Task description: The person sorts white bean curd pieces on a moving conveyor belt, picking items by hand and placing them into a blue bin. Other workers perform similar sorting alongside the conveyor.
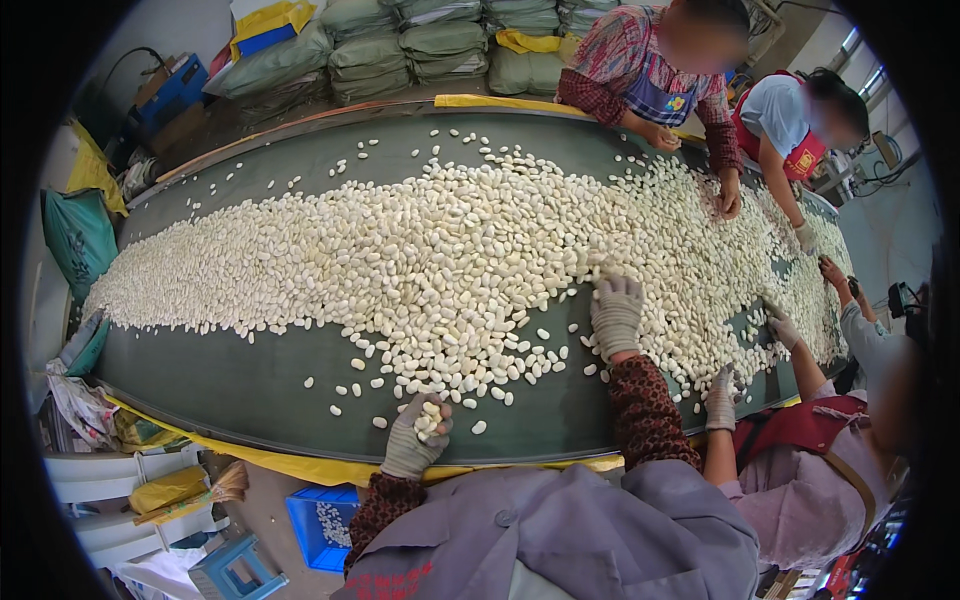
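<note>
Large white beans (pixel 450 262) lie in a long, thick spread on a dark green conveyor belt (pixel 225 382). My left hand (pixel 417 437), in a pale knitted glove with bare-looking fingertips, is near the belt's front edge and cups several white beans (pixel 428 420). My right hand (pixel 619 311), gloved alike, reaches farther forward into the beans, palm down, its fingertips at the heap's edge. Whether it holds a bean is hidden. Loose beans lie scattered between the two hands and on the bare belt at the left.
Co-workers' hands (pixel 729 196) touch beans across the belt; another co-worker's gloved hands (pixel 721 401) are close at my right. A blue plastic crate (pixel 304 525) with beans, a blue stool (pixel 236 574) and a straw broom (pixel 229 484) stand below left. Stacked sacks (pixel 442 52) lie behind.
</note>
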The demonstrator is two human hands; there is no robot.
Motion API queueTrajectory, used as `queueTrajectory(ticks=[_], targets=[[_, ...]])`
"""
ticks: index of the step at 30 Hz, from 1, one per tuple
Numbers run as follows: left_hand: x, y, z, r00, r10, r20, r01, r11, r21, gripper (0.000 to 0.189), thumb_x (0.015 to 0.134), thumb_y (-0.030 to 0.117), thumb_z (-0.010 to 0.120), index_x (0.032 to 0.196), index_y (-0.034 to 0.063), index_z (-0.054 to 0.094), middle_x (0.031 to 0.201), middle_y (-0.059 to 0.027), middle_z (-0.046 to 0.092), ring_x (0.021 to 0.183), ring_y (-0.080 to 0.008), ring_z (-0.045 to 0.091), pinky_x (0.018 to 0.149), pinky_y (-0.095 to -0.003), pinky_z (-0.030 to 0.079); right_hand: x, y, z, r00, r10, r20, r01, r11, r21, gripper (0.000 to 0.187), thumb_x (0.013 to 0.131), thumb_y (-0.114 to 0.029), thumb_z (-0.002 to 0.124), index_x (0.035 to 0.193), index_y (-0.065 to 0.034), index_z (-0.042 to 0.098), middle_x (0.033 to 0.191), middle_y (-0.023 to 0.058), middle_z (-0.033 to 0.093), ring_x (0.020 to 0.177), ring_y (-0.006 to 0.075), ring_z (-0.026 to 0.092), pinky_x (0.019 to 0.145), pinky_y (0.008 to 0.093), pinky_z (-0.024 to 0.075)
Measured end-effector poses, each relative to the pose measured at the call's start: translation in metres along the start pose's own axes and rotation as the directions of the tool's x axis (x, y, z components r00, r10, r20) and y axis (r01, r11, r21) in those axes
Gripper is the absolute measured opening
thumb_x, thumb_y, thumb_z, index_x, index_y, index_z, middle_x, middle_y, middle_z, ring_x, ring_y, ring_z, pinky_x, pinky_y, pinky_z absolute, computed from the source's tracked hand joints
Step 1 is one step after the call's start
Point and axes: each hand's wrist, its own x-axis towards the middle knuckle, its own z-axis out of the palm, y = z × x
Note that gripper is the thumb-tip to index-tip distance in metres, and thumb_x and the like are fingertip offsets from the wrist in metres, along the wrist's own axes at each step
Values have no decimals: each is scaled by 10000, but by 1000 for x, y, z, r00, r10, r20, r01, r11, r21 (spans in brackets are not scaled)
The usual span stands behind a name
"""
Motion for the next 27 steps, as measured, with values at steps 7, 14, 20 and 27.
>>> queueTrajectory(ticks=[7, 14, 20, 27], targets=[[-10, 17, -7, 1000, 3, -21, -2, 1000, 27, 212, 1026, 259, 510, 997, 79, 618, 866, -117, 637, 653, -175, 563, 408, -226, 410, 22, -113, -21, 976, -133, 171, 12, 824, 567, 195, 886, -199, 677, 1048, -90, 671, 936, 142, 668, 900, 322, 636, 752, 428, 522], [-21, 35, -17, 999, 19, 29, -19, 1000, -6, 247, 1035, 286, 511, 1037, 62, 615, 884, -123, 634, 681, -188, 565, 443, -232, 429, 39, -189, 25, 877, -337, 342, 204, 907, 370, 193, 843, -176, 673, 1007, -75, 658, 945, 155, 639, 905, 346, 642, 767, 453, 533], [-24, 47, -30, 998, 15, 59, -14, 1000, -12, 256, 1038, 286, 502, 1040, 61, 625, 903, -133, 643, 686, -190, 569, 455, -235, 437, 29, -149, 42, 899, -64, 433, -253, 732, 632, 205, 897, -130, 578, 1071, -50, 653, 793, 139, 656, 730, 240, 635, 656, 378, 527], [-27, 65, -34, 999, 0, 41, -1, 1000, 9, 240, 1033, 264, 503, 1027, 60, 628, 887, -135, 637, 667, -191, 566, 431, -238, 428, 40, -148, 32, 838, 225, 497, -545, 405, 734, 272, 953, -186, 573, 1191, -89, 661, 760, 56, 665, 627, 118, 626, 566, 280, 498]])
